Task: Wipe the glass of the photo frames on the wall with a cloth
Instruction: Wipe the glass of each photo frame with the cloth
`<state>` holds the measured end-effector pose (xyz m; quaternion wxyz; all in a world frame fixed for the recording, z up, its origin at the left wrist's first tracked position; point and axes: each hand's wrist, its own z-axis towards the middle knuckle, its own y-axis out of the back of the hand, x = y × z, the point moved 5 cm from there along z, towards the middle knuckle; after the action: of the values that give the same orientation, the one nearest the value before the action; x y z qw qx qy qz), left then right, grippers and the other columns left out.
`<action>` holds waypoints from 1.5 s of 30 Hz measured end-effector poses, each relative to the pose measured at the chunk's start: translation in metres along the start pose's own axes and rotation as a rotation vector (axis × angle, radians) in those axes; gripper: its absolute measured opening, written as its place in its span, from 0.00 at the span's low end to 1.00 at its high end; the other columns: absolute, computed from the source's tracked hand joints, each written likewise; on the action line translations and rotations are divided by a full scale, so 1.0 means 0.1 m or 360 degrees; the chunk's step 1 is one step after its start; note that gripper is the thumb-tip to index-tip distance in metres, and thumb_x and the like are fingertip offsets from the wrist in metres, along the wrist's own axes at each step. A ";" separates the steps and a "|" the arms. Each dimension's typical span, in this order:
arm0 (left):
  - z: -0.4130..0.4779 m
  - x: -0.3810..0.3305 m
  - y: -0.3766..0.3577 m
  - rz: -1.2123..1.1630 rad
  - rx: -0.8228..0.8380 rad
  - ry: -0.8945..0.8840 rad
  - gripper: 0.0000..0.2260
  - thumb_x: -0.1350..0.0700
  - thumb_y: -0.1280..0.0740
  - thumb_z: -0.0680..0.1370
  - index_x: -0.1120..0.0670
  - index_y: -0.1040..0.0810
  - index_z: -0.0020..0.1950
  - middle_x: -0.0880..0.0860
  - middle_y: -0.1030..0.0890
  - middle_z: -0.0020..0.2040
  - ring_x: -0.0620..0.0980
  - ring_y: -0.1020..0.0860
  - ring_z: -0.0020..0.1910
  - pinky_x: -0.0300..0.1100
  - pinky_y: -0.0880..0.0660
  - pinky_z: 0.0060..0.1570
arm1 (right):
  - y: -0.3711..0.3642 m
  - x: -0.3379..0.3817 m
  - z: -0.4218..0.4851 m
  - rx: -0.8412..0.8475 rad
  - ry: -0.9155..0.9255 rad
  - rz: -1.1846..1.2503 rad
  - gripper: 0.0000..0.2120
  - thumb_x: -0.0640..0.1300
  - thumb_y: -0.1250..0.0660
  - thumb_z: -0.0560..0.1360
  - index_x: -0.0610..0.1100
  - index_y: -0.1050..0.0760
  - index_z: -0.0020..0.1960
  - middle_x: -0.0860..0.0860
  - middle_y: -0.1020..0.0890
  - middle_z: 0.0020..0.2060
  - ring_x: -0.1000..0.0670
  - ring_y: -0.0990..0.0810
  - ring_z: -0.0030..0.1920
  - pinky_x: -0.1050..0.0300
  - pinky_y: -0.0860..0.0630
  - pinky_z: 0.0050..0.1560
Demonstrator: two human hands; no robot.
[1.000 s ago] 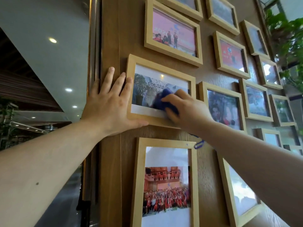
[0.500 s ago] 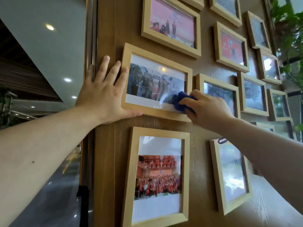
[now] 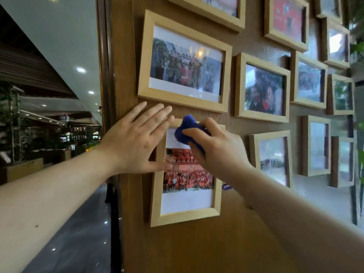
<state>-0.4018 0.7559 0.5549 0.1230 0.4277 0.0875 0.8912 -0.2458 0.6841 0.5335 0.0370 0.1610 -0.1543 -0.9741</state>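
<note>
A brown wooden wall (image 3: 197, 249) carries several light wooden photo frames. My right hand (image 3: 218, 148) grips a bunched blue cloth (image 3: 186, 131) and presses it on the upper glass of a tall portrait frame (image 3: 187, 215) showing a red-clad crowd. My left hand (image 3: 136, 140) lies flat with fingers spread over that frame's upper left corner, its thumb on the glass. Just above hangs a landscape frame (image 3: 185, 64) with a group photo.
More frames fill the wall to the right, such as one with faces (image 3: 263, 88) and a smaller one (image 3: 271, 158) below it. The wall's edge post (image 3: 106, 75) is at the left, with an open hall and dark shiny floor (image 3: 78, 233) beyond. Green plants (image 3: 358, 52) show at far right.
Both hands have dropped from the landscape frame to the portrait frame below it. The cloth now rests on the lower frame's upper glass, and the left hand braces its upper left corner.
</note>
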 end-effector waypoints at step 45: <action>0.00 0.01 0.00 -0.0001 0.0070 0.0076 0.41 0.32 0.46 0.73 0.63 0.38 0.73 0.65 0.30 0.66 0.65 0.32 0.66 0.60 0.44 0.73 | -0.38 0.28 -0.42 0.0292 0.0104 -0.0004 0.14 0.46 0.41 0.78 0.47 0.25 0.61 0.43 0.23 0.52 0.43 0.23 0.43 0.48 0.23 0.31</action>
<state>-0.4024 0.7563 0.5557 0.1117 0.4089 0.1102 0.8990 -0.2595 0.7047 0.4750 0.0259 0.1956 -0.2415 -0.9501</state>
